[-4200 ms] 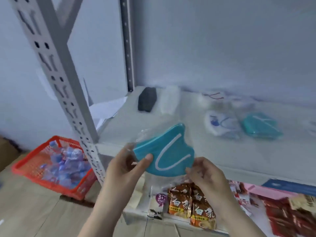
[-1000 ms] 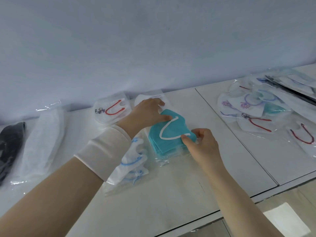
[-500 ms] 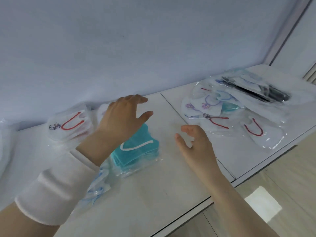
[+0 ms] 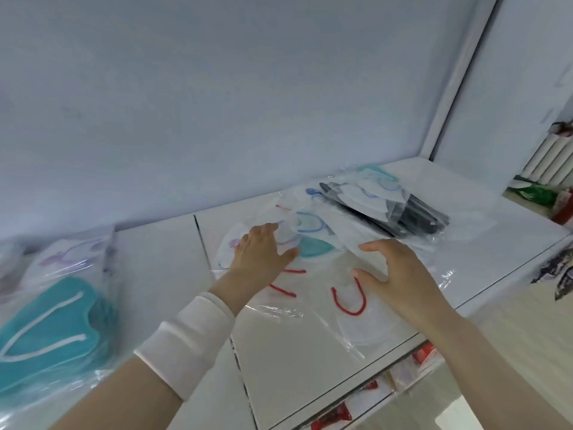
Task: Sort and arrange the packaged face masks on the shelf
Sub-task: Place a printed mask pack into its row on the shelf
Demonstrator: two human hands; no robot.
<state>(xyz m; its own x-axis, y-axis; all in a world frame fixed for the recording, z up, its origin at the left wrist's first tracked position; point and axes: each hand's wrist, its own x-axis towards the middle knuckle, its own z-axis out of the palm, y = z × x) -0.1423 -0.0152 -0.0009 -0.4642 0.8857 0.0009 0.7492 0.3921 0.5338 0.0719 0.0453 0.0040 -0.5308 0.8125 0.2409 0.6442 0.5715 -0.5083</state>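
The left hand [image 4: 260, 256] and right hand [image 4: 400, 274] are spreading loose, empty fingers over the jumbled packaged masks [image 4: 366, 324] lying on the white shelf [image 4: 294, 367]. A teal mask stack [image 4: 52, 324] is lying well apart at the left.

My left hand [image 4: 262, 252] palm-down over the shelf [image 4: 310, 361], fingers straight, my right hand [image 4: 400, 274] beside it, fingers loose, both arms outstretched

two hands are seen: left hand [image 4: 259, 254], right hand [image 4: 401, 274]. two red-looped white masks [image 4: 362, 321] and one black bundle [image 4: 424, 217] are counted. teal masks [image 4: 46, 324] are seen in three spots.
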